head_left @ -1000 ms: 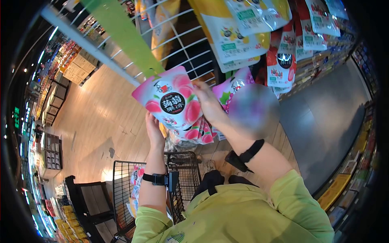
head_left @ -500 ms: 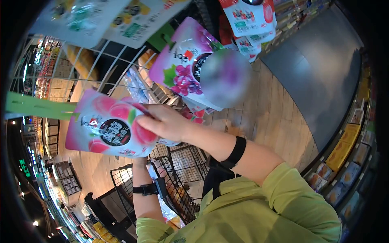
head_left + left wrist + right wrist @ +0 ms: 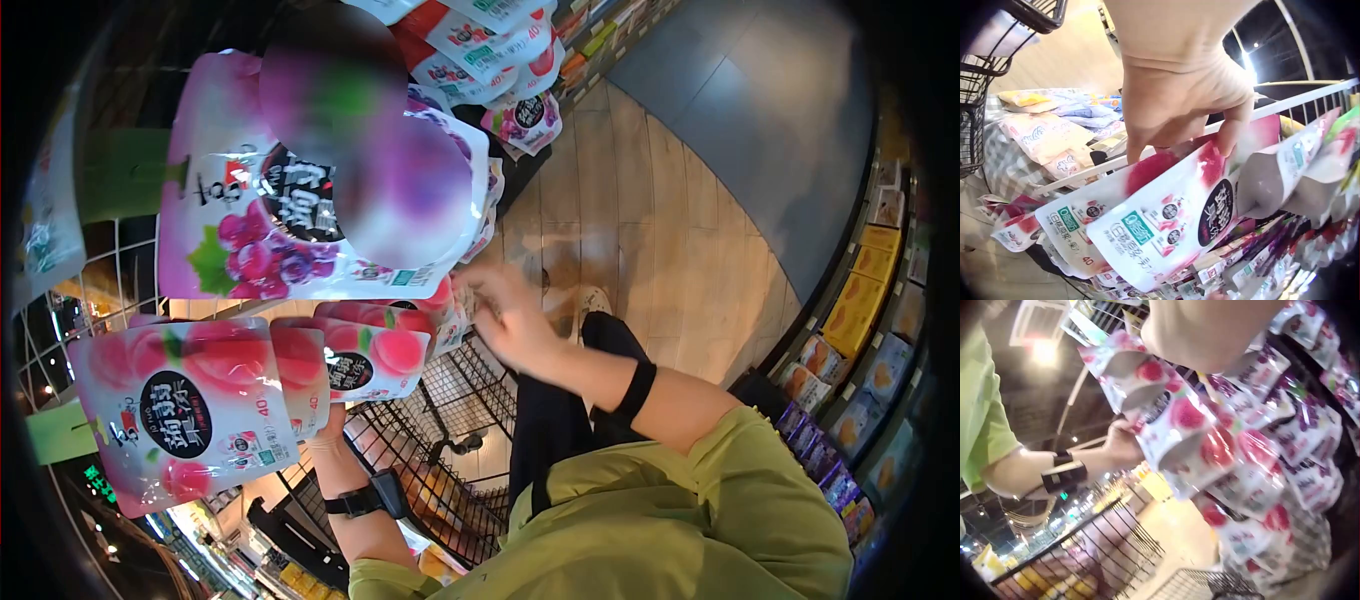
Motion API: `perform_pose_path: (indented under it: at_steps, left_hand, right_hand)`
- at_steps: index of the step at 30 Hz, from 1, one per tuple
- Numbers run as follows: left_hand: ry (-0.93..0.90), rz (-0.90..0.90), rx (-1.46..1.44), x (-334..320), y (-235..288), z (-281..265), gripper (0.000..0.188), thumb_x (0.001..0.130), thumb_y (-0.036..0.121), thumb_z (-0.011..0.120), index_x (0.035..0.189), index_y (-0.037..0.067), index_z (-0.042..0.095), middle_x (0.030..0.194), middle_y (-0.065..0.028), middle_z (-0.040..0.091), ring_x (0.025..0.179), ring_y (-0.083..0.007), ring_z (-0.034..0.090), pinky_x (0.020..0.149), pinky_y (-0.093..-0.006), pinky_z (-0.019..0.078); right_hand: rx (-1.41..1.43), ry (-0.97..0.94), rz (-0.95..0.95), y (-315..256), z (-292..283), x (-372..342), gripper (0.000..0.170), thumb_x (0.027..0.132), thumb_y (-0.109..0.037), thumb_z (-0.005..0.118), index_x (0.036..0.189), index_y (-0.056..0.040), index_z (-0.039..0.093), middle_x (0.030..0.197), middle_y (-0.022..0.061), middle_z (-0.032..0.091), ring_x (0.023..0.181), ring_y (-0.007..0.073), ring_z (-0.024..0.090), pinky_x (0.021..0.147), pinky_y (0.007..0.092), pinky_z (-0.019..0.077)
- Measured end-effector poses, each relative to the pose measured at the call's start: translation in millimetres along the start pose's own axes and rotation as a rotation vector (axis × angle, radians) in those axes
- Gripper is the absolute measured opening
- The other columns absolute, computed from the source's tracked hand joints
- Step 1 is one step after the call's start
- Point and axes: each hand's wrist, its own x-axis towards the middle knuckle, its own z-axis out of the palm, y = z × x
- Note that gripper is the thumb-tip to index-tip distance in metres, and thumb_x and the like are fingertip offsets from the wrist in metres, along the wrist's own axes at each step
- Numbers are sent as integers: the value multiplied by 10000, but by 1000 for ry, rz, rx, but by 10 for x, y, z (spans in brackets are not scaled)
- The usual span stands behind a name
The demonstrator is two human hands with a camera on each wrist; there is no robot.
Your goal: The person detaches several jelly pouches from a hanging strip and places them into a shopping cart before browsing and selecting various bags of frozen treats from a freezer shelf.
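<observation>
Directly against left fingers (image 3: 1229, 135), peach pouch (image 3: 1163, 219)

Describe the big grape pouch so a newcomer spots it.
Find the white wire rack hung with pouches. In the head view, the grape pouch hangs above the peach pouches, by a green strip. It looks far larger than the other grape pouches there.

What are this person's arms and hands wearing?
Both arms have short yellow-green sleeves: left sleeve, right sleeve. The left hand and right hand are gloveless. Each forearm has a black band: left band, right band. A dark boxy device sits on the left one; none shows on the other.
</observation>
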Motion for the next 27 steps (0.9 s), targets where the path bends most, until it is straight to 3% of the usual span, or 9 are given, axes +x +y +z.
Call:
perform_pose_path:
  at_steps: [3,5,7,9,14,17,18,22,27]
  left_hand:
    - [-91,19,18,11,-45,248,550,860,466,526,1269,100,486,1298,-83,510,1233,-266,441,1071,-466,297]
    - [-119,-108,-73,1,-73,366,628,741,336,676,1288,101,475,1282,-78,518,1210,-293,457,1046,-496,321]
    - [-56,-96,-158,110,-176,703,593,813,412,580,1284,70,470,1310,-103,500,1229,-304,443,1042,-481,334]
    - [-303,-155,47,219,-184,1294,550,926,432,428,1204,-37,501,1190,-157,570,1129,-288,528,1020,-462,364]
    - [-211,-176,-172,45,-195,546,588,919,462,433,1226,-32,523,1246,-310,495,1156,-443,481,1052,-531,308]
    - [-301,-73,-127,61,-215,696,570,900,498,455,1268,69,526,1207,-267,547,1180,-462,455,1032,-590,303]
    - [-213,-45,-76,58,-213,605,509,883,518,478,1165,105,570,1140,-196,612,1203,-465,435,1004,-645,296]
    - [-184,-114,-163,31,-216,566,349,907,421,502,895,72,480,1014,-142,659,1204,-484,424,1011,-678,258]
    - [-248,-109,-182,20,-238,519,255,922,315,496,874,66,481,947,-144,661,1178,-468,461,1066,-657,151]
  right_hand:
    - [73,-66,131,371,54,88,472,717,0,538,1185,-27,486,1099,185,550,1064,353,495,898,409,413]
    - [196,-300,179,559,231,152,560,706,-4,557,1255,-24,453,1228,207,491,1171,362,452,967,391,386]
    - [190,-309,123,646,331,170,623,694,-2,571,1299,-33,424,1326,198,423,1245,355,402,1023,377,349]
    - [182,-362,88,681,385,176,623,695,-1,587,1295,-48,424,1330,173,424,1240,330,415,1034,377,336]
    - [248,-505,108,616,223,-39,491,733,-31,596,1205,-62,465,1279,143,469,1172,316,473,945,377,392]
    - [103,-477,38,516,244,-283,370,761,-69,612,1112,-66,497,1225,129,505,1102,312,512,873,380,415]
    - [-8,-425,-33,478,254,-353,316,772,-90,619,1067,-68,509,1198,124,521,1064,310,529,841,385,419]
    - [-13,-472,-80,368,267,-560,289,773,-97,625,1039,-63,518,1173,120,517,985,307,535,842,409,410]
    - [39,-476,-173,380,230,-635,254,779,-22,581,1025,-53,524,1187,123,487,967,321,553,826,417,436]
